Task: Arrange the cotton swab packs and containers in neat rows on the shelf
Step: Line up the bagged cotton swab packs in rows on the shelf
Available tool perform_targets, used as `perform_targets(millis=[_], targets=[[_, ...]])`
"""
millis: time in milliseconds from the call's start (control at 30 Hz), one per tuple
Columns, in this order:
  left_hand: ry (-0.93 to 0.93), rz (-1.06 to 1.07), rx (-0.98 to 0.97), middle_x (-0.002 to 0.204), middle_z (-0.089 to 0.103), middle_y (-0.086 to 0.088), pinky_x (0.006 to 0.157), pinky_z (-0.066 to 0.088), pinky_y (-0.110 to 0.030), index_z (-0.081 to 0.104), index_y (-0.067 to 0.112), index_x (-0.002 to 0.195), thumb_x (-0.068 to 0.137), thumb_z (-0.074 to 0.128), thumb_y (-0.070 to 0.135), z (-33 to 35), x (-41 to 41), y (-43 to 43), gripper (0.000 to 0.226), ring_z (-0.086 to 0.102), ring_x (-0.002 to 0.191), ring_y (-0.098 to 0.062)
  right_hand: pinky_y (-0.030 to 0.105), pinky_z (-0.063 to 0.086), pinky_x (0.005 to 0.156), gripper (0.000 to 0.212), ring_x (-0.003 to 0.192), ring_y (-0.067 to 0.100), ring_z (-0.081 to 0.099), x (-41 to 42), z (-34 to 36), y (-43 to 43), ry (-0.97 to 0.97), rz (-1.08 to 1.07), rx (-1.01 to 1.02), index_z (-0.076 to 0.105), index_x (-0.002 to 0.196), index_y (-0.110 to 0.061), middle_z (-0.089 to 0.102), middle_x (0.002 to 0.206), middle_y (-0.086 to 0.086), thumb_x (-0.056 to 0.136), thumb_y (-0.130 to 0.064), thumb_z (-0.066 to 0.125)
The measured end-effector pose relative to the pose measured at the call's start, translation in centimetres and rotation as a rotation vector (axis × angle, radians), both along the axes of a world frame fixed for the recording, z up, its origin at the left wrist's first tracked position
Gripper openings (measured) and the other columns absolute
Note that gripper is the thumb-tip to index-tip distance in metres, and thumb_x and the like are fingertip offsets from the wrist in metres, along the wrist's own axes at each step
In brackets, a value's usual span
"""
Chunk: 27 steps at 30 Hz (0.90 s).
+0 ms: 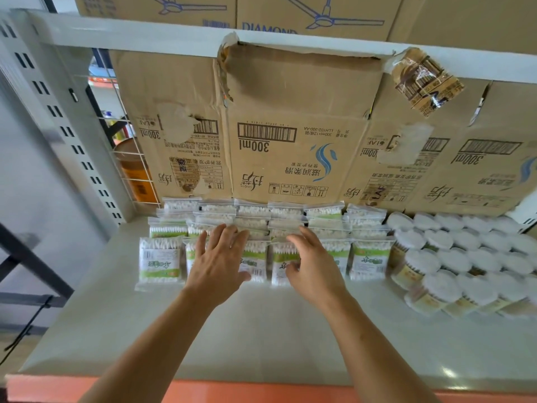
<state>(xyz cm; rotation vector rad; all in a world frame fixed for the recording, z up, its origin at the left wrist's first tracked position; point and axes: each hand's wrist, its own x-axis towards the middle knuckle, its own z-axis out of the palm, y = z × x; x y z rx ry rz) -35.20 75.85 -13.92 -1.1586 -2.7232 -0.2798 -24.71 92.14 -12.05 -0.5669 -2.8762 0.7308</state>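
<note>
1. A shop, or its stockroom.
2. The shelf (261,330) is white metal store racking with a slotted upright (66,132).
3. Many identical swab packs (369,260) stand in rows, and just beside them are many identical round containers (453,257).
4. Flattened cartons (290,126) with barcodes and "300ml" print line the back.
5. Boxes (162,7) printed with ceiling fans sit on the level above.
6. Behind a wire grid (130,158) at the left, more goods show, among them an orange jar (136,173).

We see glossy clear plastic cotton swab packs (159,261) beside round clear plastic containers (436,287) with matt white lids. The pale shelf board (261,330) looks smooth and faintly shiny. The brown cardboard boxes (290,97) behind are matt and roughly torn; the white slotted upright (53,112) looks like painted metal.
</note>
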Motion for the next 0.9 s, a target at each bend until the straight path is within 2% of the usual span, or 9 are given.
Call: perform_targets(millis=[67,133,233,333,500,667,733,833,900], targets=[[-0.016,-0.011,-0.019,0.149,0.029,-0.008,0.114,0.009,-0.052,0.034,0.016,0.143,0.074,0.075,0.044,0.3,0.0,0.1,0.085,0.018,0.142,-0.029,0.034,0.049,0.092,0.061,0.118,0.020,0.055,-0.8,0.8,0.3,0.001,0.011,-0.008,0.036,0.144,-0.019,0.023,0.156,-0.002,0.087,-0.007,0.054],[-0.019,-0.026,-0.066,0.157,0.013,-0.007,0.115,0.003,-0.051,0.022,0.018,0.148,0.076,0.071,0.048,0.7,-0.3,0.4,0.092,0.005,0.146,-0.028,0.036,0.044,0.100,0.066,0.130,0.022,0.046,-1.7,1.7,0.5,-0.015,0.033,-0.019,0.029,0.148,-0.018,0.023,0.156,-0.002,0.088,-0.005,0.053],[-0.023,-0.037,-0.170,0.159,-0.010,-0.007,0.115,-0.003,-0.051,0.000,0.019,0.151,0.078,0.066,0.055,1.2,-0.7,1.0,0.105,-0.011,0.146,-0.027,0.037,0.042,0.103,0.076,0.135,0.027,0.040,-3.0,2.6,0.8,-0.137,0.055,-0.001,0.015,0.153,-0.019,0.013,0.160,-0.001,0.088,-0.001,0.050],[-0.064,-0.055,-0.201,0.158,-0.018,-0.007,0.113,-0.008,-0.051,-0.011,0.020,0.150,0.074,0.067,0.060,1.6,-0.7,1.5,0.116,-0.017,0.144,-0.027,0.039,0.045,0.100,0.076,0.130,0.029,0.045,-3.3,2.6,0.8,-0.173,0.052,0.011,0.016,0.152,-0.020,0.022,0.158,0.002,0.087,-0.004,0.052],[-0.052,-0.115,-0.195,0.158,-0.015,-0.007,0.112,-0.011,-0.051,-0.011,0.018,0.150,0.072,0.062,0.068,1.8,0.4,3.8,0.119,-0.016,0.145,-0.026,0.036,0.047,0.097,0.068,0.123,0.025,0.052,-3.4,3.2,1.1,-0.079,0.011,-0.072,0.032,0.148,-0.018,0.040,0.148,0.005,0.086,-0.008,0.059],[-0.001,-0.146,-0.252,0.159,-0.007,-0.007,0.108,-0.013,-0.054,-0.006,0.015,0.150,0.076,0.062,0.064,1.6,0.4,6.4,0.112,-0.012,0.145,-0.030,0.032,0.047,0.097,0.049,0.117,0.020,0.056,-4.5,4.8,2.6,0.048,-0.076,-0.101,0.048,0.139,-0.014,0.051,0.141,0.003,0.091,-0.005,0.050],[-0.025,-0.149,-0.262,0.159,0.000,-0.007,0.108,-0.013,-0.056,0.002,0.016,0.150,0.074,0.065,0.062,1.5,0.0,6.7,0.109,-0.009,0.145,-0.030,0.029,0.048,0.092,0.047,0.113,0.018,0.057,-5.1,5.2,3.2,0.029,-0.081,-0.122,0.047,0.140,-0.014,0.050,0.142,0.002,0.094,-0.006,0.049],[-0.019,-0.178,-0.231,0.155,0.016,-0.006,0.110,-0.009,-0.056,0.019,0.020,0.146,0.073,0.067,0.060,1.3,-0.2,6.6,0.096,0.001,0.146,-0.027,0.019,0.046,0.071,0.047,0.089,0.011,0.059,-5.9,5.1,3.8,-0.019,-0.078,-0.149,0.044,0.142,-0.016,0.051,0.140,0.001,0.096,-0.006,0.047],[0.013,-0.195,-0.211,0.150,0.024,-0.003,0.112,-0.006,-0.056,0.024,0.023,0.142,0.072,0.068,0.059,1.1,-0.3,6.3,0.090,0.007,0.144,-0.024,0.019,0.042,0.077,0.048,0.095,0.013,0.057,-6.3,4.8,4.1,-0.034,-0.075,-0.146,0.044,0.142,-0.016,0.052,0.139,0.002,0.096,-0.004,0.045]])
